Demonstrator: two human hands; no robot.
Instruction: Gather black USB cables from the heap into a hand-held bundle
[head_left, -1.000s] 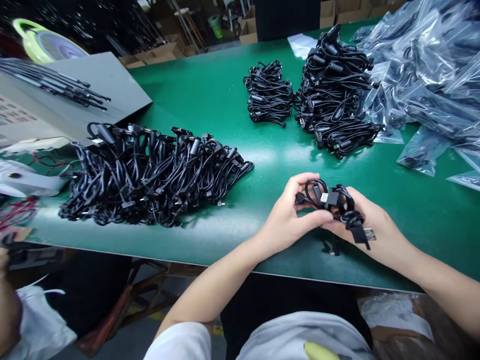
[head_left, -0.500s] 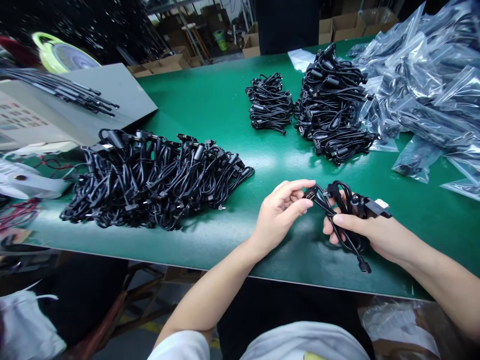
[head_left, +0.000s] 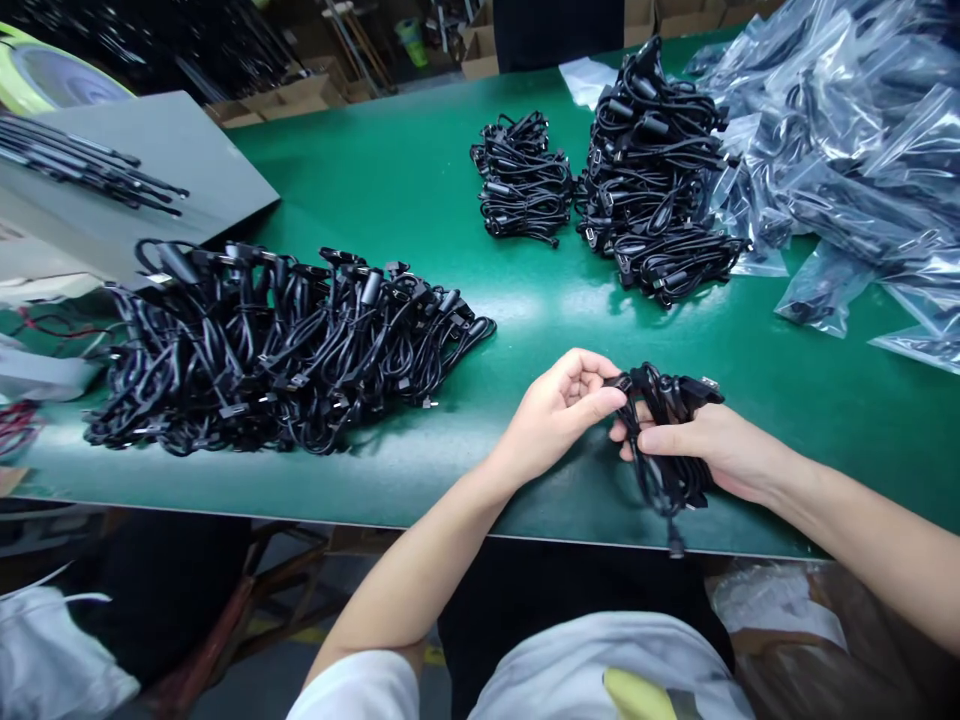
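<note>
Near the table's front edge, my right hand [head_left: 686, 440] is wrapped around a bundle of coiled black cables [head_left: 679, 480], its thumb lying across them. A metal USB plug [head_left: 709, 383] pokes out above that hand. My left hand [head_left: 574, 400] pinches a black cable connector [head_left: 619, 382] between thumb and fingers, right beside the bundle. One cable end [head_left: 676, 540] dangles below, blurred. The fingers of my right hand are partly hidden behind the cables.
A large heap of black cables [head_left: 292, 350] lies at left on the green table [head_left: 420, 190]. Two stacks, a small one [head_left: 525, 180] and a bigger one [head_left: 652, 170], stand farther back. Clear bags with cables [head_left: 847, 170] fill the right. A grey box [head_left: 202, 160] sits at far left.
My right hand has come left and closer to my left hand, bringing the bundle nearer the pinched connector. The camera view has shifted slightly.
</note>
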